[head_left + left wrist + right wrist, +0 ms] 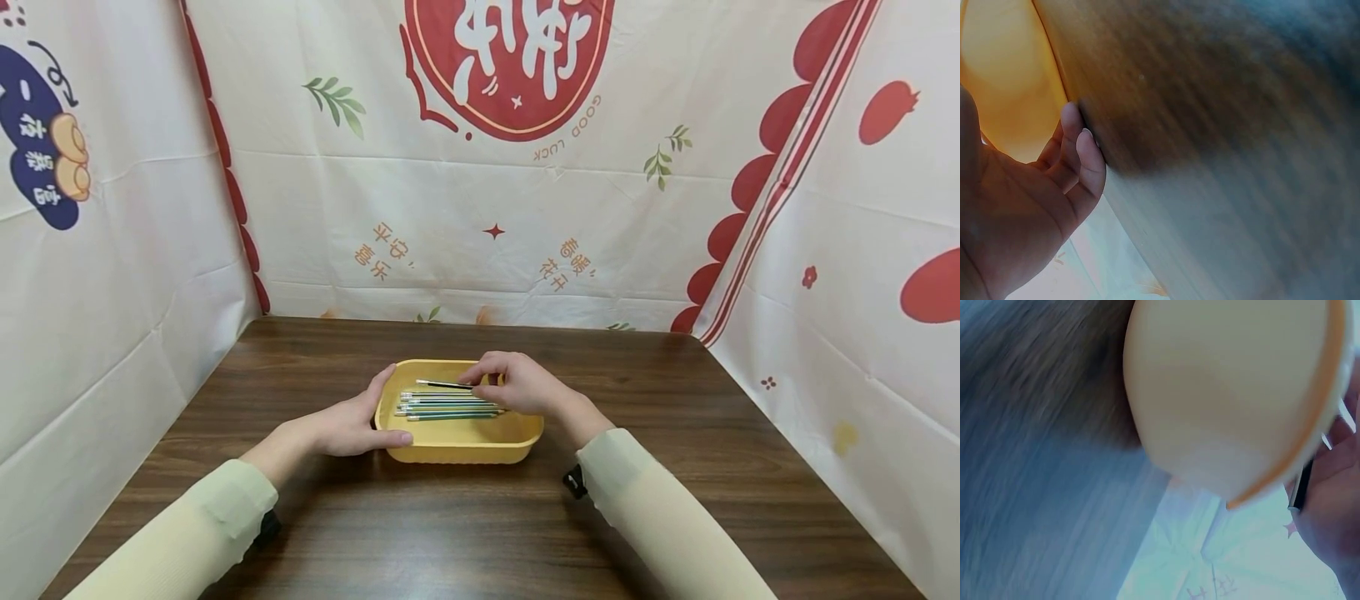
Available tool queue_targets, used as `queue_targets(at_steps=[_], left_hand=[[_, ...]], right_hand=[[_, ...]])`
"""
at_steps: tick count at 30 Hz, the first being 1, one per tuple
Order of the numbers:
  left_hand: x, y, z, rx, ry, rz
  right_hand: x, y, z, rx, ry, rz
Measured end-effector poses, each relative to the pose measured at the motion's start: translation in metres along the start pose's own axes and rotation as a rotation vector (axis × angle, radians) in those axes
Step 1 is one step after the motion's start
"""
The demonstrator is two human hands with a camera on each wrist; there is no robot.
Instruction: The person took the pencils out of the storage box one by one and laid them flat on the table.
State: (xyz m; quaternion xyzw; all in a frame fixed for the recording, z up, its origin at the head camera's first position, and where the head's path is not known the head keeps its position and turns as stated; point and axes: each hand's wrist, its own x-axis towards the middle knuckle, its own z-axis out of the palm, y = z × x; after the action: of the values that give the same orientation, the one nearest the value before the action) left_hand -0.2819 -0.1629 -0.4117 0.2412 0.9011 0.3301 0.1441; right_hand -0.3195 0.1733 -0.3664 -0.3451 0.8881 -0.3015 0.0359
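Note:
A yellow plastic basket (457, 454) sits on the table in the head view. My left hand (348, 425) holds its left end, the thumb over the front rim and the fingers along the outer side. Several pencils (450, 414), teal and striped with pale ends, lie side by side inside. Above the basket's back right, my right hand (521, 383) pinches a black pencil (442, 384), whose pale end points left. In the left wrist view, bent fingers (1088, 169) touch the basket's side. The right wrist view has the black pencil's end (1299, 487) by the palm.
The dark wooden table (465, 533) carries the basket near its middle. A white printed cloth (450, 192) hangs behind the table and along both sides.

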Motion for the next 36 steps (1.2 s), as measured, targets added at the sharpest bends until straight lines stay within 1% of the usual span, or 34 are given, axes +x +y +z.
queue_targets(at_steps=[7,17,25,30,36], left_hand=[[0.000,0.002,0.000,-0.005,0.002,0.005],[0.002,0.000,0.000,0.012,0.014,0.016],[0.002,-0.002,0.001,0.008,0.012,0.034],[0.001,-0.002,0.001,0.017,0.012,0.029],[0.001,-0.002,0.000,0.018,0.010,0.026]], right_hand=[[-0.019,0.008,-0.018,-0.012,0.038,-0.002],[-0.042,0.024,-0.044,-0.036,0.101,0.063],[-0.058,0.045,-0.056,-0.025,0.152,0.051],[-0.065,0.059,-0.067,-0.057,0.196,0.051],[-0.073,0.078,-0.079,-0.077,0.241,0.095]])
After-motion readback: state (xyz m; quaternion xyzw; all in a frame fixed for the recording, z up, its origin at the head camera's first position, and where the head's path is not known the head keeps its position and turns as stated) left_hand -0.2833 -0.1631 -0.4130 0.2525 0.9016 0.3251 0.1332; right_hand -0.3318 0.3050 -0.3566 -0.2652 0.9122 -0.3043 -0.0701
